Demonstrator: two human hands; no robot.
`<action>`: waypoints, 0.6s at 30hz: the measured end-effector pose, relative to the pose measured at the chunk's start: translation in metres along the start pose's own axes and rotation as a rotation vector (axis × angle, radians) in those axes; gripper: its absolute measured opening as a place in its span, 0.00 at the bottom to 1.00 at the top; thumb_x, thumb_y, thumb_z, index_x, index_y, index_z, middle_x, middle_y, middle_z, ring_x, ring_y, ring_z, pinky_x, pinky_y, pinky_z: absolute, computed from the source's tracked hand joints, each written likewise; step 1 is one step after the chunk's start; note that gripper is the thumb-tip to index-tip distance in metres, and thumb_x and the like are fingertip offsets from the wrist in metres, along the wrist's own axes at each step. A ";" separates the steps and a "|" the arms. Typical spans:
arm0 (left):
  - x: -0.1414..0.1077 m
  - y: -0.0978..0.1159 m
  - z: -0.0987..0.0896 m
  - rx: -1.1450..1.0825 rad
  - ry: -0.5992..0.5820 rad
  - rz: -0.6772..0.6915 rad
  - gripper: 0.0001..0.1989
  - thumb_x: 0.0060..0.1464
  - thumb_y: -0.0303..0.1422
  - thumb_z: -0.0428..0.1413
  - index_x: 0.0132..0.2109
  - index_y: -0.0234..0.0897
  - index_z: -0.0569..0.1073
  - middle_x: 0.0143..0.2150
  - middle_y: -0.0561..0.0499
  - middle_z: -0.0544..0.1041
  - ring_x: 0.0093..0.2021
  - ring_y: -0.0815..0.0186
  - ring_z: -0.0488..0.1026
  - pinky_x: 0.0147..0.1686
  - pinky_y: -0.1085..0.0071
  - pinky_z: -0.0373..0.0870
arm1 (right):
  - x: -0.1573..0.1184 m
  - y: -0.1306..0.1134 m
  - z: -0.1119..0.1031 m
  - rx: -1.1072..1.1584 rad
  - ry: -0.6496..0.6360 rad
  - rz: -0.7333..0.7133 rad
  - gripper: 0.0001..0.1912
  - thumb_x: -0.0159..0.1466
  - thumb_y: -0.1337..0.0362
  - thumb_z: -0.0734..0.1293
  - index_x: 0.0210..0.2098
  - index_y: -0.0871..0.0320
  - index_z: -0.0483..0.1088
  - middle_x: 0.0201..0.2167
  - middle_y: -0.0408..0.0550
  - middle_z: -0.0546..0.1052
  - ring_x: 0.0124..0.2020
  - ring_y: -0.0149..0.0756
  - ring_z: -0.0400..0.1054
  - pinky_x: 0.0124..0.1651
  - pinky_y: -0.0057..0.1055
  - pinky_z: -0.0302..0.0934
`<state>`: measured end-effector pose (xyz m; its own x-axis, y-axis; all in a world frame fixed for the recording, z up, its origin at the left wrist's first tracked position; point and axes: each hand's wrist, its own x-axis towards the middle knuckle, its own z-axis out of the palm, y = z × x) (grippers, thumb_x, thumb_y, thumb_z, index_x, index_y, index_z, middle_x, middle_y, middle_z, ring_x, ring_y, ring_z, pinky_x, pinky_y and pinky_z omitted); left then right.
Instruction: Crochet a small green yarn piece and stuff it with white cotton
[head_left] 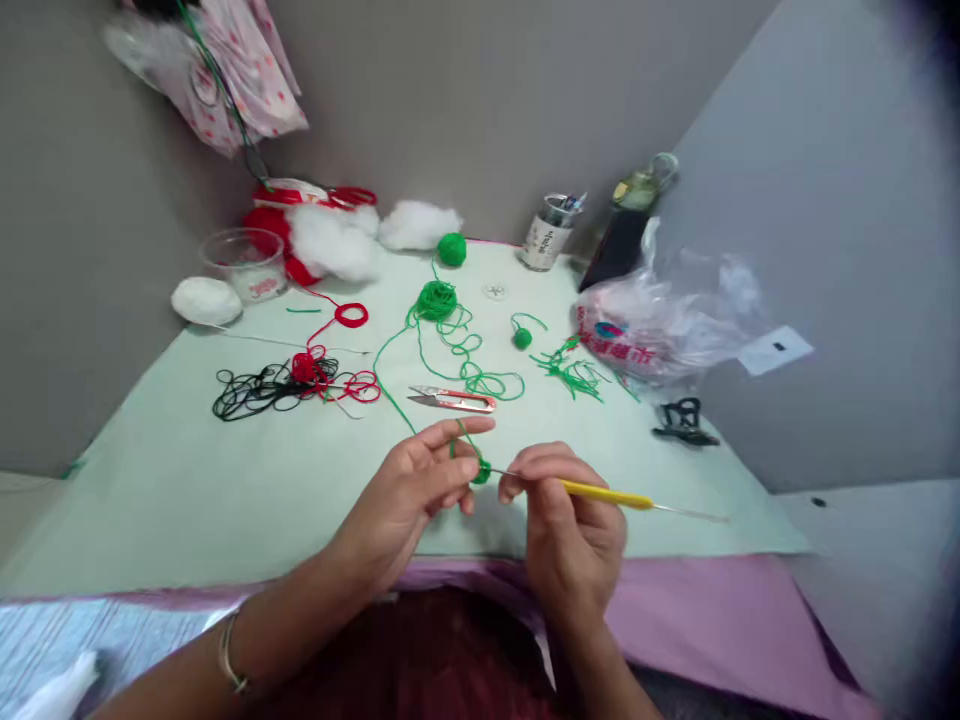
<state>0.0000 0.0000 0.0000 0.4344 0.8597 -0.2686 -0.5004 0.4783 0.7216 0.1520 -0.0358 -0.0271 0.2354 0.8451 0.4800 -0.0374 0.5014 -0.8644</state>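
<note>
My left hand pinches a small green crochet piece between thumb and fingers, with green yarn looped over the raised index finger. The yarn runs back to a loose green yarn tangle on the table. My right hand is closed around a crochet hook with a yellow grip and metal ends. The hook's left tip meets the green piece; its other end points right. Just beyond my hands lie thread snips with an orange-red handle.
Black yarn and a red ring lie left. Behind them are white stuffing and a plastic tub. To the right are green scraps, a plastic bag, a black clip and a pen cup.
</note>
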 end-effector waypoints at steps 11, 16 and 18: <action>-0.001 -0.011 0.000 0.019 0.027 0.008 0.21 0.53 0.33 0.72 0.54 0.39 0.83 0.30 0.56 0.72 0.26 0.77 0.64 0.29 0.79 0.65 | -0.009 0.003 0.004 -0.622 -0.045 -0.351 0.19 0.68 0.76 0.69 0.52 0.48 0.80 0.42 0.47 0.79 0.39 0.35 0.75 0.38 0.32 0.72; 0.003 -0.008 -0.004 -0.125 0.008 -0.089 0.16 0.53 0.32 0.71 0.50 0.36 0.85 0.30 0.56 0.71 0.24 0.79 0.60 0.30 0.78 0.68 | -0.001 0.001 -0.001 -0.294 0.015 -0.127 0.14 0.72 0.73 0.65 0.46 0.50 0.80 0.34 0.43 0.77 0.35 0.33 0.73 0.38 0.32 0.70; 0.003 -0.008 -0.004 -0.070 0.016 -0.032 0.14 0.53 0.31 0.71 0.48 0.37 0.86 0.34 0.54 0.75 0.29 0.76 0.68 0.37 0.77 0.71 | 0.003 0.001 0.000 -0.108 0.016 -0.032 0.12 0.73 0.70 0.64 0.43 0.51 0.80 0.34 0.43 0.77 0.33 0.32 0.72 0.36 0.31 0.68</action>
<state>0.0022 0.0001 -0.0091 0.4396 0.8462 -0.3013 -0.5377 0.5166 0.6663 0.1530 -0.0329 -0.0264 0.2506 0.8254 0.5058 0.0747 0.5044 -0.8602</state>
